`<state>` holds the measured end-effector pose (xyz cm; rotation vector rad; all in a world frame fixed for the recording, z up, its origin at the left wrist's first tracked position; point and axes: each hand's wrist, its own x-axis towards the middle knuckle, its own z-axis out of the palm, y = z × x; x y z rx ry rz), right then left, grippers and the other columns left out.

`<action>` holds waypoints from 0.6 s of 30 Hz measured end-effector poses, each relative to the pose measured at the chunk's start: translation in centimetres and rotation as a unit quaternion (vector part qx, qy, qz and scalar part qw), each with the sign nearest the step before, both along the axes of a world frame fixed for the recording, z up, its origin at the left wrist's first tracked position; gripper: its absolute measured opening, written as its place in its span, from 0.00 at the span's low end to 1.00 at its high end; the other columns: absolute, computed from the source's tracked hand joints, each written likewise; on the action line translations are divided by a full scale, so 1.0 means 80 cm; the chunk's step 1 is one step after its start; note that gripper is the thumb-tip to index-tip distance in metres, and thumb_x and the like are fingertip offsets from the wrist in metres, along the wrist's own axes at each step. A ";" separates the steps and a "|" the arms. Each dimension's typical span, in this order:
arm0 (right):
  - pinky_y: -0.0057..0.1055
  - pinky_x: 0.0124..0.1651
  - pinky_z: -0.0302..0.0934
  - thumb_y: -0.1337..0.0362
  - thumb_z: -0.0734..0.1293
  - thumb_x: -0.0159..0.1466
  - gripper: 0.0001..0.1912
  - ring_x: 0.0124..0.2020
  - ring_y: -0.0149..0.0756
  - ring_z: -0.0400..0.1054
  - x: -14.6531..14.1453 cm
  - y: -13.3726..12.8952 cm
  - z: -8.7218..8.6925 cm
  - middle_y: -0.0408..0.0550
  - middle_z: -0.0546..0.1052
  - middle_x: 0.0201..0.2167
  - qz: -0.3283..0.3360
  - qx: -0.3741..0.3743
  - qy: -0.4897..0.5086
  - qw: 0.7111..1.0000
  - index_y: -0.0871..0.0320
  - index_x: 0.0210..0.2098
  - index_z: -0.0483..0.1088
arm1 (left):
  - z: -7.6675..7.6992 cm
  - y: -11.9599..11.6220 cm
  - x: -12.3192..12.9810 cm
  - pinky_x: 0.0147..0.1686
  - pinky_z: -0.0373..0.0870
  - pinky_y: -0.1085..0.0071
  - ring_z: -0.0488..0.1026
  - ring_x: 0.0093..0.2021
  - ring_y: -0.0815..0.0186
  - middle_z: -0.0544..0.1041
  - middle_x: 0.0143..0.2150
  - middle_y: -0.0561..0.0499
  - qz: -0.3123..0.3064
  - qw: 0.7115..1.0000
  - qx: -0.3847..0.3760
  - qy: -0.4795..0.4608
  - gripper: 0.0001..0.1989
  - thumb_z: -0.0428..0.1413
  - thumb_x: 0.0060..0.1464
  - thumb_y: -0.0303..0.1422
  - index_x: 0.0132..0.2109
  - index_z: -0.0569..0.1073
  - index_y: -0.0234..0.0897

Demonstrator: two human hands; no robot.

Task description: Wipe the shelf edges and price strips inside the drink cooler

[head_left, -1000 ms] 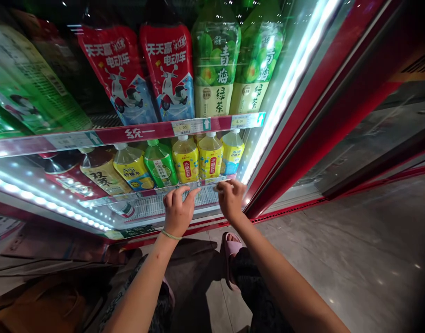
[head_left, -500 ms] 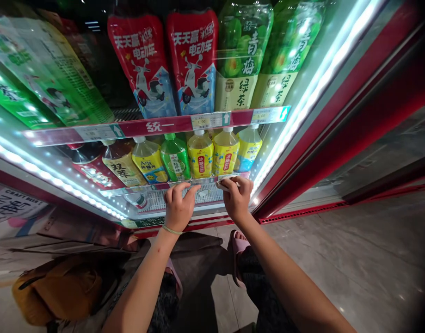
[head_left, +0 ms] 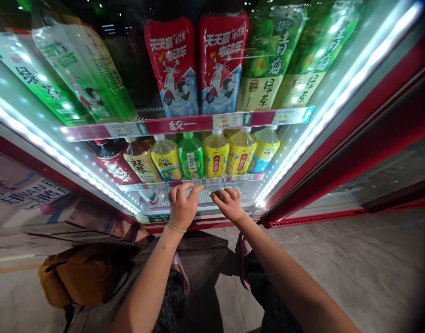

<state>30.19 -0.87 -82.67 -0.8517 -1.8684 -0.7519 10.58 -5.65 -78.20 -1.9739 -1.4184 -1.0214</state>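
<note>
My left hand point(head_left: 183, 204) is in front of the lower shelf of a lit drinks cooler. Its fingers are curled, the thumb stands apart from them, and nothing shows in between. To its right, my right hand point(head_left: 229, 203) has its fingers bent together over a small pale thing that I cannot make out. Just beyond both hands runs the lower shelf strip point(head_left: 194, 182). Above it stand a green bottle point(head_left: 191, 157), yellow-labelled bottles point(head_left: 216, 156) and a blue-and-yellow bottle point(head_left: 166, 161). Behind my fingers lies the white wire rack point(head_left: 207, 194) at the cooler's bottom.
Tall red bottles point(head_left: 172, 69) and green tea bottles point(head_left: 264, 69) fill the upper shelf behind a red price strip point(head_left: 182, 125). A bright light strip point(head_left: 302, 152) lines the right side. A brown bag point(head_left: 83, 277) rests on the floor at left.
The view has shifted, so the cooler sits further right. My right hand has moved left along the lower shelf, closer to my left hand, which keeps nearly the same pose.
</note>
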 end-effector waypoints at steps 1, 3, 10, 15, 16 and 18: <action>0.35 0.51 0.52 0.71 0.73 0.64 0.10 0.45 0.37 0.61 -0.003 0.000 -0.002 0.42 0.75 0.39 0.008 0.002 -0.022 1.000 0.45 0.36 0.77 | 0.000 0.000 -0.004 0.54 0.64 0.59 0.68 0.51 0.56 0.74 0.49 0.44 0.003 1.000 -0.002 -0.003 0.15 0.58 0.62 0.24 0.51 0.81 0.47; 0.36 0.51 0.53 0.70 0.72 0.65 0.10 0.47 0.37 0.62 -0.011 0.000 -0.001 0.43 0.76 0.40 -0.003 -0.020 -0.012 1.000 0.44 0.38 0.78 | 0.001 -0.001 -0.010 0.55 0.64 0.58 0.68 0.52 0.56 0.74 0.49 0.43 0.016 1.000 -0.003 -0.012 0.14 0.57 0.63 0.25 0.50 0.81 0.47; 0.36 0.51 0.56 0.65 0.71 0.66 0.10 0.47 0.37 0.63 -0.033 0.003 -0.007 0.43 0.76 0.39 -0.036 -0.045 0.017 0.998 0.38 0.39 0.78 | 0.005 -0.004 -0.024 0.55 0.64 0.58 0.67 0.52 0.56 0.73 0.50 0.43 0.028 0.999 -0.017 -0.027 0.13 0.57 0.63 0.26 0.50 0.81 0.46; 0.36 0.53 0.55 0.67 0.71 0.66 0.11 0.50 0.38 0.63 -0.047 0.002 0.012 0.44 0.76 0.42 0.002 -0.036 0.039 0.999 0.41 0.42 0.78 | 0.009 -0.004 -0.038 0.54 0.64 0.59 0.67 0.52 0.56 0.72 0.49 0.42 0.030 0.999 -0.004 -0.018 0.12 0.56 0.64 0.26 0.49 0.81 0.45; 0.37 0.53 0.56 0.66 0.71 0.67 0.10 0.51 0.39 0.62 -0.051 0.001 0.018 0.46 0.75 0.42 -0.001 -0.039 0.078 0.996 0.42 0.44 0.78 | 0.009 -0.004 -0.040 0.53 0.64 0.59 0.68 0.51 0.56 0.72 0.48 0.43 0.028 0.999 -0.002 -0.018 0.13 0.56 0.64 0.25 0.48 0.81 0.45; 0.37 0.53 0.56 0.66 0.72 0.67 0.09 0.51 0.40 0.62 -0.057 0.001 0.024 0.48 0.73 0.42 -0.001 -0.028 0.126 0.992 0.44 0.44 0.78 | 0.010 -0.004 -0.045 0.53 0.64 0.60 0.68 0.51 0.56 0.72 0.48 0.43 0.024 0.999 0.007 -0.019 0.13 0.56 0.64 0.25 0.48 0.81 0.45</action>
